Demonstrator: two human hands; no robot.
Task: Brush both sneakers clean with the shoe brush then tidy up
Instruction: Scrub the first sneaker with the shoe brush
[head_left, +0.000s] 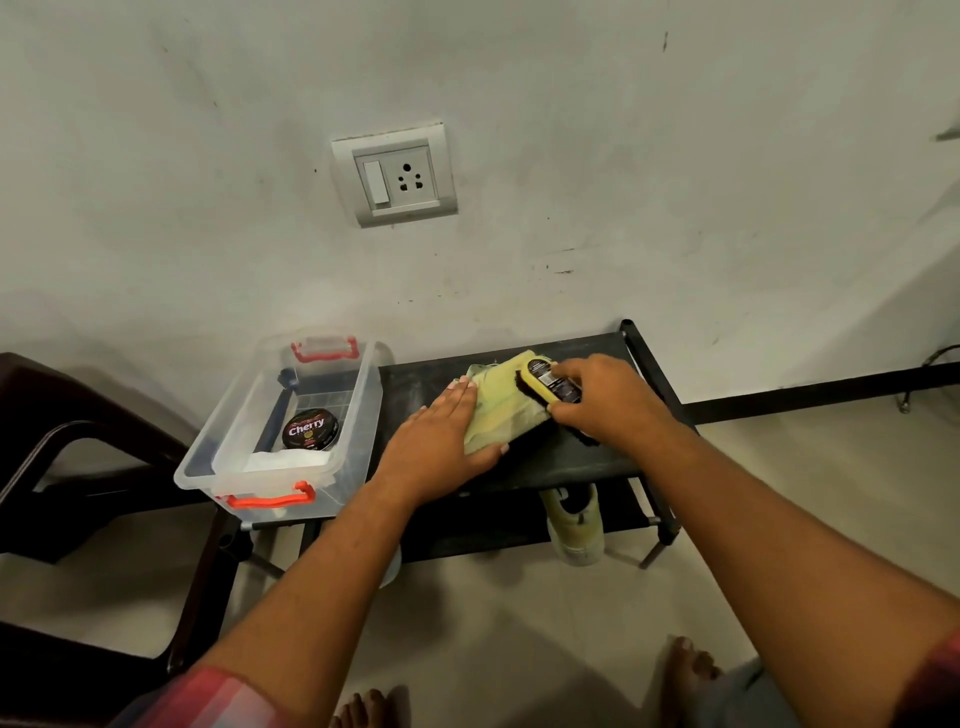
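**Brush in the right hand, box off to the left**

The yellow-backed shoe brush with black bristles (551, 384) lies at the right edge of a folded yellow-green cloth (501, 415), on the top shelf of a black metal-framed shoe rack (415, 384). Its labelled back faces up and its bristles turn left toward the cloth. Its long axis runs from the far left toward the near right. The right hand (608, 402) grips it, fingers curled over the far side and the thumb at the near end. The left hand (441, 447) lies flat on the cloth's left half, fingers straight and together, pressing it down.

A pale sneaker (574, 530) sits on the lower shelf, just below the brush, so the work looks to have reached the tidying.

The clear plastic storage box with red handles (208, 457) stands open at the rack's left end, a round black polish tin (310, 429) inside. From the grip the box lies to the left, beyond the cloth and the left hand. The left hand is the nearer one, so stowing the brush probably means carrying it across that hand or passing it over.
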